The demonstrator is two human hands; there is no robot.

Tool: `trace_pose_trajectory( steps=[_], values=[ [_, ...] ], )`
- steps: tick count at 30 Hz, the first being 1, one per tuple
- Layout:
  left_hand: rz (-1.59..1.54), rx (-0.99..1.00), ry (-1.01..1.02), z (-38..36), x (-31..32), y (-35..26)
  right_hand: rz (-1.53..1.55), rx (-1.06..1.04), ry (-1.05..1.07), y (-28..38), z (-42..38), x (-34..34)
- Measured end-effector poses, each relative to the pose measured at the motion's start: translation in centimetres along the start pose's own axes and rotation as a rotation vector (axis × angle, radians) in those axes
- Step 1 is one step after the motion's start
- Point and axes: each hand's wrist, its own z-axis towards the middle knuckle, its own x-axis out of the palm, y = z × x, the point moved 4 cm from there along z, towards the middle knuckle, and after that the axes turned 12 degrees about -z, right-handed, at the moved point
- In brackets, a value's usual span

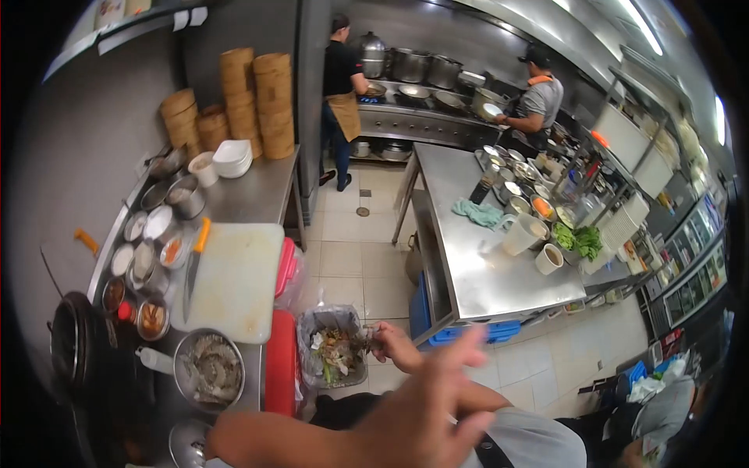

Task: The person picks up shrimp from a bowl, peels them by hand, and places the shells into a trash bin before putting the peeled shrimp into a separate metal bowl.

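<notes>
My left hand (429, 398) is raised close to the camera, somewhat blurred, with its fingers and thumb apart and nothing in it. Beyond it, my right hand (384, 342) reaches to the rim of a lined waste bin (357, 382) full of food scraps. Its fingers are pinched on a small, dark, spindly piece that looks like a raw shrimp (363, 341), partly lost against the bin. A metal bowl of grey raw shrimp (209, 373) stands on the counter to the left. Below it, another metal bowl (187, 444) is partly hidden by my left forearm.
A white cutting board (242, 273) carries an orange-handled knife (197, 257). Ingredient containers (156, 226) and bamboo steamers (273, 105) line the left wall. A steel table (484, 265) stands right. Two people (341, 86) work at the stove; another person (663, 413) is lower right.
</notes>
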Motion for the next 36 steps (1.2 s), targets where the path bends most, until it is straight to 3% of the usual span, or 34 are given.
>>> trace_pose_trajectory(
  steps=[2, 3, 4, 5, 9, 10, 15, 17, 20, 27, 32, 36],
  values=[
    [0.318, 0.106, -0.067, -0.3, -3.8, 3.0, -0.396, -0.312, -0.094, -1.0, 1.0, -1.2],
    [0.394, -0.081, -0.198, -0.2, -6.0, 5.6, -0.299, -0.248, -0.033, 0.6, -0.2, -0.6],
    [0.492, -0.067, -0.317, -0.4, -9.0, 9.5, -0.201, -0.177, 0.03, 3.2, -1.2, -0.1],
    [0.356, -0.223, -0.447, -1.4, -11.9, 14.9, -0.212, -0.182, 0.042, 4.0, -1.2, 0.0],
    [0.098, -0.301, -0.482, -4.0, -14.6, 24.2, -0.264, -0.171, 0.069, 6.2, -0.7, 0.8],
    [-0.044, -0.306, -0.473, -4.2, -14.3, 24.8, -0.278, -0.206, 0.106, 6.7, -0.3, 1.1],
    [0.263, -0.226, -0.495, -4.9, -15.4, 24.5, -0.314, -0.214, 0.125, 7.3, 0.5, 2.8],
    [0.274, -0.217, -0.632, -5.4, -15.9, 24.8, -0.568, -0.401, -0.079, 6.5, 1.4, 2.8],
    [0.339, -0.212, -0.528, -6.1, -16.6, 26.6, -0.594, -0.256, -0.045, 7.8, 0.7, 3.6],
    [0.389, -0.134, -0.531, -5.9, -15.2, 24.0, -0.551, -0.316, -0.022, 7.2, 2.3, 4.1],
    [0.621, -0.039, -0.433, -5.8, -15.2, 22.3, -0.505, -0.302, 0.055, 5.9, 3.4, 4.2],
    [0.543, -0.059, -0.465, -6.2, -15.4, 22.5, -0.474, -0.312, 0.077, 5.4, 3.9, 4.3]
  ],
)
